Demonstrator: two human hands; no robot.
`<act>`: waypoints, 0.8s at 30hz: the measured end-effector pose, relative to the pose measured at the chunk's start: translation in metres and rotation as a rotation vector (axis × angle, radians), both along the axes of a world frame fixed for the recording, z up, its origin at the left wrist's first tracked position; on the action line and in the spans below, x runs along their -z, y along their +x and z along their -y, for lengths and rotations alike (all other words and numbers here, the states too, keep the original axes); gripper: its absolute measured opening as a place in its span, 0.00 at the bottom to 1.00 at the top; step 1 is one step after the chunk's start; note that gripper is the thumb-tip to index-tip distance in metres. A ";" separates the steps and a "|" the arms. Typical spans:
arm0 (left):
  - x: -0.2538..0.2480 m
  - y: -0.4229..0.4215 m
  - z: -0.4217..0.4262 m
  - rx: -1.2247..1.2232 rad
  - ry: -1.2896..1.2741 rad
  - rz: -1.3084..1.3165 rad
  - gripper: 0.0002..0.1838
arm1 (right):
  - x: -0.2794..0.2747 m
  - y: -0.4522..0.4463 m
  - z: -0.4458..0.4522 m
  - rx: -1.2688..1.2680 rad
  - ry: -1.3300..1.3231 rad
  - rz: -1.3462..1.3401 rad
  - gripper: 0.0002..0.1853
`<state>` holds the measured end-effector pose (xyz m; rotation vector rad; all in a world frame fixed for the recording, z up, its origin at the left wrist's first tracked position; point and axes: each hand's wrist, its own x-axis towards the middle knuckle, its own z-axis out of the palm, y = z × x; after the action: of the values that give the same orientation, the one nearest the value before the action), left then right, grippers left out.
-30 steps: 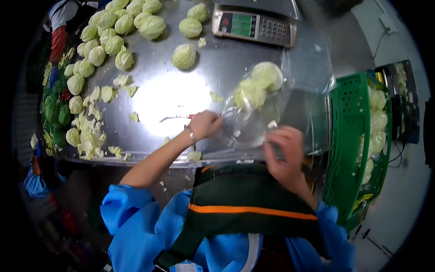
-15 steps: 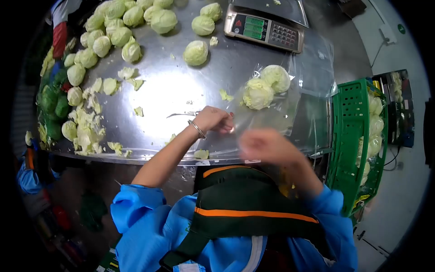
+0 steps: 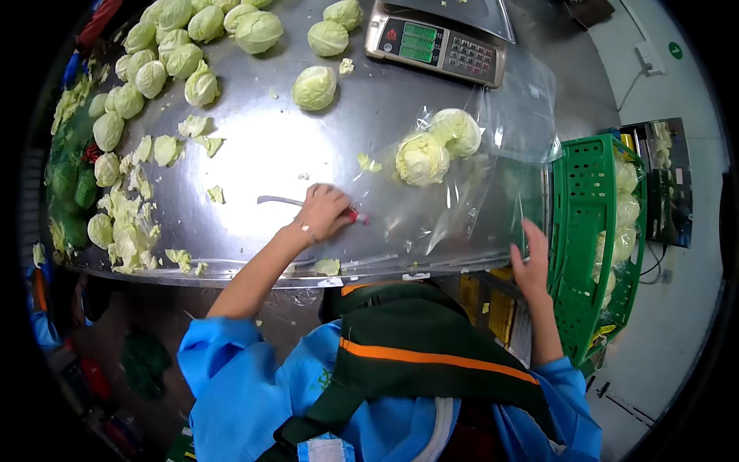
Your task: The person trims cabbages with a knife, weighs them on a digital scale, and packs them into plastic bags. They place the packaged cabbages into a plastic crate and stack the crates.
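My left hand [image 3: 325, 212] is closed on a knife [image 3: 279, 200] with a red handle; its curved blade points left, low over the steel table [image 3: 254, 162]. Two trimmed cabbages [image 3: 423, 159] lie touching inside a clear plastic bag [image 3: 454, 196], right of that hand. At the table's right front edge is my right hand [image 3: 533, 258], fingers apart and nothing in them, beside the hanging edge of clear plastic. A single cabbage [image 3: 314, 88] rests beyond my left hand.
A digital scale [image 3: 435, 46] stands at the back, with flat clear bags [image 3: 523, 108] beside it. Many cabbages [image 3: 182, 60] and loose leaves [image 3: 127, 227] cover the left side. A green crate [image 3: 583, 231] holds bagged cabbages at the right. Another person's sleeve [image 3: 98, 21] shows at upper left.
My right hand has moved right, away from the bag's open end, and its fingers have spread. My left hand has shifted left with the knife, whose handle now shows. The bagged cabbages remain on the table.
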<state>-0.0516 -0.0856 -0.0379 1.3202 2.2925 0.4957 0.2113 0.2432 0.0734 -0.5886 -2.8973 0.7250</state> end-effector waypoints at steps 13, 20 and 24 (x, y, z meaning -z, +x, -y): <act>0.022 0.022 -0.075 -0.478 0.800 0.138 0.21 | -0.009 -0.131 0.003 -0.512 0.063 -0.453 0.12; -0.100 -0.011 -0.132 -0.821 1.300 0.630 0.08 | -0.032 -0.144 -0.022 0.240 -0.516 -0.700 0.08; -0.185 -0.021 -0.144 -0.496 1.591 0.339 0.07 | -0.073 -0.132 -0.030 0.170 -0.636 -1.079 0.11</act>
<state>-0.0730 0.0587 0.1468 0.8874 1.6595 2.7709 0.0792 0.2732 0.1466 -0.3072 -1.6014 1.3860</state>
